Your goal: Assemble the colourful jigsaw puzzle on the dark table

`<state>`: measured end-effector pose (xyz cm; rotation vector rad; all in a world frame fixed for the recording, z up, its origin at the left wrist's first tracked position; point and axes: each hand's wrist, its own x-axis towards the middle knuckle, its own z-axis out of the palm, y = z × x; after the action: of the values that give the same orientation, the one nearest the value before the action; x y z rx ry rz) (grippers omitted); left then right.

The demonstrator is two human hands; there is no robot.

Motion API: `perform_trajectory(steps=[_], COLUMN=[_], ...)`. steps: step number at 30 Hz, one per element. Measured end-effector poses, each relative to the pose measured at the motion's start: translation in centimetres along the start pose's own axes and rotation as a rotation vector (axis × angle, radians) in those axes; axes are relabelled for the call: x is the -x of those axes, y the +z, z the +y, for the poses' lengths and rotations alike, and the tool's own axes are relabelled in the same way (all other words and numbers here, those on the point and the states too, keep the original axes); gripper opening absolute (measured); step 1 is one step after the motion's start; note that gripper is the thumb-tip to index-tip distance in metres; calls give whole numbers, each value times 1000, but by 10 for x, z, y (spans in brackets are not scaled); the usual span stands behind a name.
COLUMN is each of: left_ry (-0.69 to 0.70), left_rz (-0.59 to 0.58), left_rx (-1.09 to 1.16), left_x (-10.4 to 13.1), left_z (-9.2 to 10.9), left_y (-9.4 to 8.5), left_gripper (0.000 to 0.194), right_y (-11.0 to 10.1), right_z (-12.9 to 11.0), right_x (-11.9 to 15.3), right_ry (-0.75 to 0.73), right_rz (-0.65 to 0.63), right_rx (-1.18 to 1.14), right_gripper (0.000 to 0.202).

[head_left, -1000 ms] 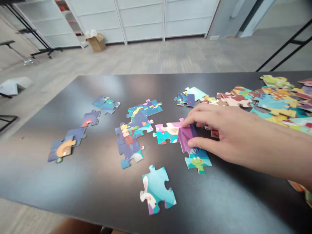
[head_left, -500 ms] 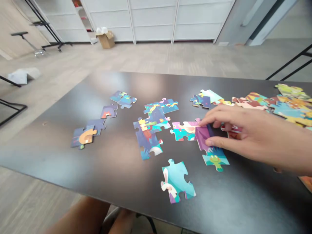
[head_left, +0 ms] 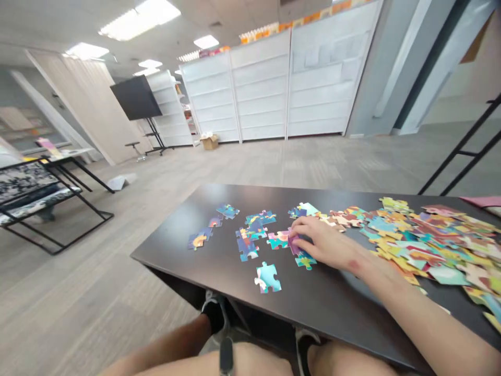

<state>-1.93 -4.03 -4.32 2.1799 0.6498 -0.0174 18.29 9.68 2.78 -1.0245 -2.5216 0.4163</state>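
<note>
My right hand (head_left: 319, 240) reaches in from the right, fingers bent down on a purple jigsaw puzzle piece (head_left: 293, 245). Thumb and index finger rest on it, and the hand hides part of it. A pink and teal puzzle piece (head_left: 278, 239) adjoins it on the left. Below the thumb lies a puzzle piece with a green frog (head_left: 306, 261). Closer to the front edge is a teal puzzle piece with a white rabbit (head_left: 268, 278), apart from the others. A cluster of joined dark blue pieces (head_left: 247, 243) lies left of the hand. My left hand is out of view.
A large heap of loose puzzle pieces (head_left: 426, 240) covers the right of the dark table (head_left: 219, 271). More blue pieces (head_left: 200, 238) lie at its left. My legs are under the front edge. White cabinets (head_left: 258, 89) and a cardboard box (head_left: 210, 141) stand beyond.
The view has tilted up and drawn back, showing more of the room and the heap. My right hand stays at the purple piece; the puzzle pieces look unmoved.
</note>
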Motion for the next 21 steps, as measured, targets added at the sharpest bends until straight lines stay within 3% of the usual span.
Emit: perform_trajectory(steps=[2, 3, 5, 7, 10, 13, 18, 21], left_ry=[118, 98, -67, -172, -216, -154, -104, -93], left_rz=[-92, -37, 229, 375, 452, 478, 580, 664], left_rx=[15, 45, 38, -28, -22, -13, 5, -1], left_x=[25, 40, 65, 79, 77, 68, 63, 59], left_z=[12, 19, 27, 24, 6, -5, -9, -11], left_y=[-45, -64, -94, -108, -110, -104, -96, -92], left_gripper=[19, 24, 31, 39, 38, 33, 34, 30], right_y=[1, 3, 10, 18, 27, 29, 23, 20], right_z=[-18, -29, -47, -58, -61, -57, -61, -68], right_x=[3, 4, 7, 8, 6, 3, 1, 4], right_ry=[-46, -72, -126, -148, -120, -96, -109, -35], right_rz=[-4, -25, -81, -121, -133, -137, -111, -171], right_rx=[-55, -88, -138, -160, -166, -160, -135, -133], right_gripper=[15, 14, 24, 25, 16, 15, 15, 9])
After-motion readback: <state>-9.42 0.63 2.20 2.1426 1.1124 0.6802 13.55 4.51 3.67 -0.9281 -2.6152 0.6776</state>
